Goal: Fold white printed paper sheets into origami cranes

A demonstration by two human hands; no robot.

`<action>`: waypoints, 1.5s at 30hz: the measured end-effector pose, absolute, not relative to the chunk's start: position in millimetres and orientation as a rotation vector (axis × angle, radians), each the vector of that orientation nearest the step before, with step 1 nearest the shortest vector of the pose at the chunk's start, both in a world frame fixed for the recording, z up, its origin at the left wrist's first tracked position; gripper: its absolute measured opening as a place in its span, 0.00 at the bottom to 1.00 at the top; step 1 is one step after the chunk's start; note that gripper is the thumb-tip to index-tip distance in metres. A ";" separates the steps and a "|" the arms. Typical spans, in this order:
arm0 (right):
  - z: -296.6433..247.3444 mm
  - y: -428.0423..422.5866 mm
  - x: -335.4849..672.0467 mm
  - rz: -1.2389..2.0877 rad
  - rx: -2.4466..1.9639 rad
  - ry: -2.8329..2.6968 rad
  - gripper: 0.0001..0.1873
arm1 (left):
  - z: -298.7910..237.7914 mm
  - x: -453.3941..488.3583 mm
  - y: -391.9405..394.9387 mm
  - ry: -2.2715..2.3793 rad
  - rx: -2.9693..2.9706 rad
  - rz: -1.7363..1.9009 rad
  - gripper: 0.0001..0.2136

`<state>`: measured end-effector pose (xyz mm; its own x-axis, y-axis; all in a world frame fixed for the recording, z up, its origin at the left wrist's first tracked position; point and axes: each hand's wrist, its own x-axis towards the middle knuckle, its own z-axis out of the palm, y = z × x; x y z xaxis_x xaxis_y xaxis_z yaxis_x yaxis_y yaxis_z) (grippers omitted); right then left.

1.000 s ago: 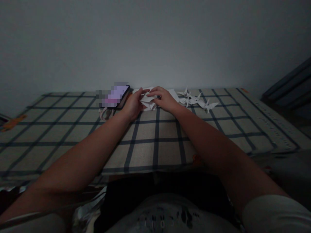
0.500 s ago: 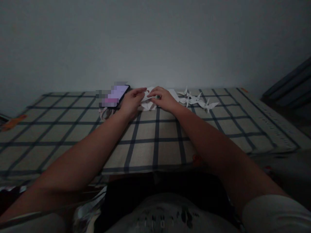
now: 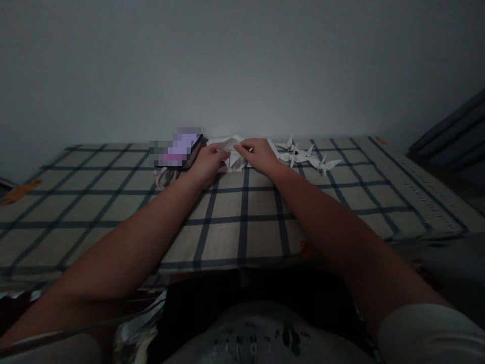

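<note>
Both my arms reach out over a checked cloth towards the wall. My left hand and my right hand meet on a small piece of white folded paper. The fingertips of both hands pinch its top edge, and the paper is raised a little off the cloth. More white paper lies flat just behind my right hand. The room is dim and the folds are hard to make out.
A phone with a lit screen lies left of my left hand, with a pale cord beside it. Several finished white paper cranes stand on the cloth to the right. A plain wall rises right behind.
The folded paper has come up from the cloth between my fingertips. My hands have shifted slightly and now pinch its upper edge.
</note>
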<state>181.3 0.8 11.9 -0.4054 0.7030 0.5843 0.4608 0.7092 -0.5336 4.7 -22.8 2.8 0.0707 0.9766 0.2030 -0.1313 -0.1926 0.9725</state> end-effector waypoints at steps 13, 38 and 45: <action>9.3 9.5 177.8 0.984 -0.861 -1.708 0.23 | 3.5 2.9 -20.4 1.016 1.204 1.420 0.16; 5.7 12.1 178.7 1.169 -0.793 -1.694 0.13 | 7.4 9.1 -27.7 0.966 1.280 1.411 0.10; 3.2 15.8 178.7 1.086 -0.814 -1.760 0.12 | 8.7 9.1 -28.8 0.975 1.339 1.357 0.14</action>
